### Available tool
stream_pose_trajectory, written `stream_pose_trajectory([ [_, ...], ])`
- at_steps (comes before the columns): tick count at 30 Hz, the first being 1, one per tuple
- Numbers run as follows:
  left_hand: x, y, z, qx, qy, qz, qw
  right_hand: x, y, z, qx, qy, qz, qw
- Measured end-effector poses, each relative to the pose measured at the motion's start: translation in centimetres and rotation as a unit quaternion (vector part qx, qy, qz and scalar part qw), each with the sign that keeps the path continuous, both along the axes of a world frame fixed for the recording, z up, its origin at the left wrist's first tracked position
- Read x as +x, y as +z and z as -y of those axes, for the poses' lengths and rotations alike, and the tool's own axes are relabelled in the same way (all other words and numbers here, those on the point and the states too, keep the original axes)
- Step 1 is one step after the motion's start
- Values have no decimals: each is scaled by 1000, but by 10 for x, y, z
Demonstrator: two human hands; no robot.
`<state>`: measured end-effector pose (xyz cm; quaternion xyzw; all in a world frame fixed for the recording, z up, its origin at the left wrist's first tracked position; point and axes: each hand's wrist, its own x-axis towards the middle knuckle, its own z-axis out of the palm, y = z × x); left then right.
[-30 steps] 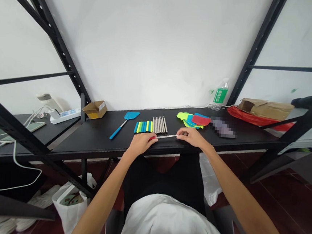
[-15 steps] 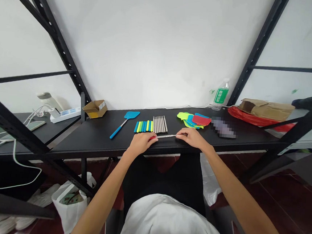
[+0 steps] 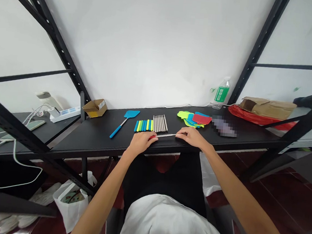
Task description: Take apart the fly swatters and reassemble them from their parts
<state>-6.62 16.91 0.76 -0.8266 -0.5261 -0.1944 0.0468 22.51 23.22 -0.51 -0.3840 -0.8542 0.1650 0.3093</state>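
Between the left hand (image 3: 143, 141) and the right hand (image 3: 191, 136), just below the centre of the frame, a slender silver metal rod with a red end (image 3: 166, 135) is held nearly level near the front edge of a long black desk (image 3: 88, 136). The red end is gripped by the curled fingers of the left hand; the opposite end is pinched by the thumb and fingers of the right. Just behind the left hand, blue and yellow-green rounded handles (image 3: 143, 125) are lined up beside a row of grey metal rods (image 3: 160, 124). Left of centre, a blue flat-headed tool with a metal shaft (image 3: 123, 122) is laid slantwise. Right of centre, flat yellow-green, blue and red pieces (image 3: 201, 119) are heaped, overlapping. Farther right, a clear plastic bottle with a green label (image 3: 221, 94) is stood upright.
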Motion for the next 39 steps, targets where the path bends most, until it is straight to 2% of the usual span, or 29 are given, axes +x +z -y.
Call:
stream_pose_trajectory([
  [15, 1, 2, 1, -9, 7, -4, 1000, -8, 8, 11, 12, -10, 53, 998],
  [39, -6, -1, -3, -15, -22, 20, 999, -27, 9, 20, 16, -4, 36, 999],
])
